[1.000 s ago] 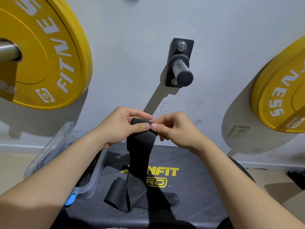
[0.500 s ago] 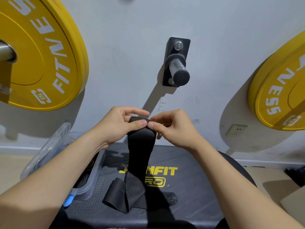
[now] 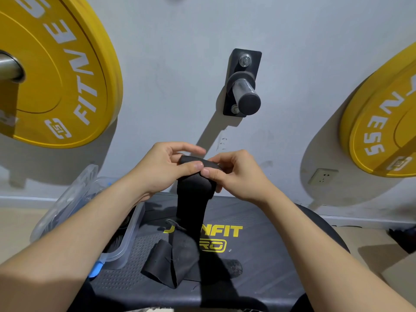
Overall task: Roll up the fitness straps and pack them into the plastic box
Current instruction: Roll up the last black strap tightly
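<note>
Head view looks down on both hands raised above the tabletop (image 3: 281, 255), with the black fitness strap (image 3: 193, 206) between them. The left hand (image 3: 162, 172) and right hand (image 3: 238, 176) each pinch the strap's top end, thumbs pressed on the near face and fingers curled behind, where a small tight roll is formed. From there the strap hangs straight down to the tabletop, and its loose tail (image 3: 166, 264) lies folded over itself just beside the plastic box (image 3: 131, 235). The strap looks light, thin and limp, with a matte face that should not slip. The roll will likely spring loose unless it is pinched at its 2 side edges while the hanging length is drawn slightly taut. The plastic box stands open at the left of the tabletop, its clear lid (image 3: 67, 199) tipped up behind it. Inside are dark coiled shapes, probably rolled straps. The left forearm hides most of them, so the room left cannot be judged.
</note>
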Motion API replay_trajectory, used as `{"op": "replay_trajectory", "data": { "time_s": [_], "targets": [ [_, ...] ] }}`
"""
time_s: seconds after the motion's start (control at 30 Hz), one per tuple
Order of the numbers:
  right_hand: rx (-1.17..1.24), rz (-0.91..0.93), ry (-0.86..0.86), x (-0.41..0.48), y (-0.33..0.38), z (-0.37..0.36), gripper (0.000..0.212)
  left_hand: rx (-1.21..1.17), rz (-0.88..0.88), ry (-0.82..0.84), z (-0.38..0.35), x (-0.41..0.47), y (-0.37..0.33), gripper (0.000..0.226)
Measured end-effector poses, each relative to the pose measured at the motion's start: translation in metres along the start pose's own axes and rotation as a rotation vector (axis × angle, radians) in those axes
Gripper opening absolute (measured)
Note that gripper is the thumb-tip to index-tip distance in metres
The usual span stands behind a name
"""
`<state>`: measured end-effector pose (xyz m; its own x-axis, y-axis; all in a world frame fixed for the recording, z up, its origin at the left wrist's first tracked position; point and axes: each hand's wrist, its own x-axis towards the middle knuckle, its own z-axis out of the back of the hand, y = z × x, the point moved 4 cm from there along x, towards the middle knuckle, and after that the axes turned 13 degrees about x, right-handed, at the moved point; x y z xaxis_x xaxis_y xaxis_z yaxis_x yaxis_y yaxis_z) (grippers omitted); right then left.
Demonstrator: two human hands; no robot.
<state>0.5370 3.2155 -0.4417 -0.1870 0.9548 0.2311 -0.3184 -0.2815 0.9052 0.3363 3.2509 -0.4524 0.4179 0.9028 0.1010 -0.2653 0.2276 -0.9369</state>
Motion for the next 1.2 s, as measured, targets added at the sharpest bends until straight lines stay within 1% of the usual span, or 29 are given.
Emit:
{"op": "replay_trajectory", "data": {
  "time_s": [0.03, 0.07, 0.13, 0.17, 0.2, 0.23, 0.3, 0.33, 0.4, 0.47, 0.5, 0.57, 0.63, 0.7, 0.77, 0.83, 0.9, 0.97, 1.0, 1.1, 1.2],
  "targets": [
    [-0.027, 0.016, -0.019, 0.000, 0.000, 0.000, 0.014, -0.002, 0.005, 0.018, 0.000, -0.001, 0.000, 0.034],
    [-0.055, 0.038, -0.057, 0.001, 0.001, 0.001, 0.015, 0.014, 0.011, 0.030, 0.000, -0.001, -0.002, 0.033],
    [-0.062, 0.060, -0.124, 0.003, 0.003, 0.003, 0.016, 0.053, 0.021, 0.048, -0.001, -0.001, -0.003, 0.018],
    [-0.046, 0.059, -0.139, 0.004, 0.003, 0.002, 0.015, 0.040, 0.024, 0.067, -0.002, -0.001, -0.002, 0.019],
    [-0.037, 0.058, -0.145, 0.004, 0.003, 0.003, 0.015, 0.016, 0.031, 0.078, -0.005, -0.001, -0.001, 0.025],
    [-0.038, 0.057, -0.143, 0.004, 0.002, 0.002, 0.015, 0.000, 0.035, 0.074, -0.006, -0.001, -0.001, 0.028],
    [-0.018, 0.036, -0.108, 0.004, 0.001, 0.002, 0.014, 0.010, 0.009, 0.031, -0.004, -0.002, -0.001, 0.019],
    [0.029, 0.004, -0.080, 0.004, -0.001, 0.002, 0.013, 0.027, -0.004, 0.019, -0.003, -0.002, 0.000, 0.016],
    [0.136, -0.090, -0.016, 0.002, -0.004, 0.004, 0.016, 0.050, -0.025, 0.021, -0.001, -0.002, 0.002, 0.018],
    [0.144, -0.148, 0.035, 0.000, -0.007, 0.006, 0.021, 0.056, -0.032, 0.028, 0.001, -0.003, 0.002, 0.022],
    [0.139, -0.150, 0.043, 0.000, -0.007, 0.006, 0.020, 0.062, -0.039, 0.025, 0.001, -0.003, 0.001, 0.022],
    [0.140, -0.126, 0.007, 0.000, -0.006, 0.006, 0.013, 0.070, -0.063, 0.016, 0.001, -0.003, -0.002, 0.020],
    [0.130, -0.086, -0.044, 0.002, -0.003, 0.006, 0.008, 0.094, -0.046, 0.016, 0.001, -0.001, -0.002, 0.020],
    [0.127, -0.040, -0.076, 0.002, -0.001, 0.004, 0.013, 0.172, 0.001, 0.024, -0.001, 0.001, 0.001, 0.020],
    [0.154, -0.018, -0.077, 0.003, 0.001, 0.004, 0.016, 0.199, 0.002, 0.018, -0.001, 0.001, 0.001, 0.015],
    [0.235, -0.047, -0.072, 0.002, 0.001, 0.006, 0.013, 0.166, -0.014, 0.021, -0.001, 0.000, -0.002, 0.015],
    [0.273, -0.091, -0.062, 0.001, 0.001, 0.007, 0.024, 0.105, -0.037, 0.065, -0.002, -0.002, -0.004, 0.018],
    [0.268, -0.095, -0.071, 0.002, 0.002, 0.006, 0.027, 0.079, -0.046, 0.096, -0.005, -0.002, -0.006, 0.018],
    [0.272, -0.082, -0.091, 0.002, 0.003, 0.006, 0.026, 0.057, -0.043, 0.106, -0.007, -0.003, -0.007, 0.018],
    [0.302, -0.046, -0.158, 0.004, 0.007, 0.006, 0.013, -0.030, -0.017, 0.093, -0.010, -0.003, -0.011, 0.035],
    [0.310, -0.028, -0.142, 0.003, 0.007, 0.005, 0.004, -0.030, -0.004, 0.045, -0.008, -0.004, -0.011, 0.027]
  ]
}}
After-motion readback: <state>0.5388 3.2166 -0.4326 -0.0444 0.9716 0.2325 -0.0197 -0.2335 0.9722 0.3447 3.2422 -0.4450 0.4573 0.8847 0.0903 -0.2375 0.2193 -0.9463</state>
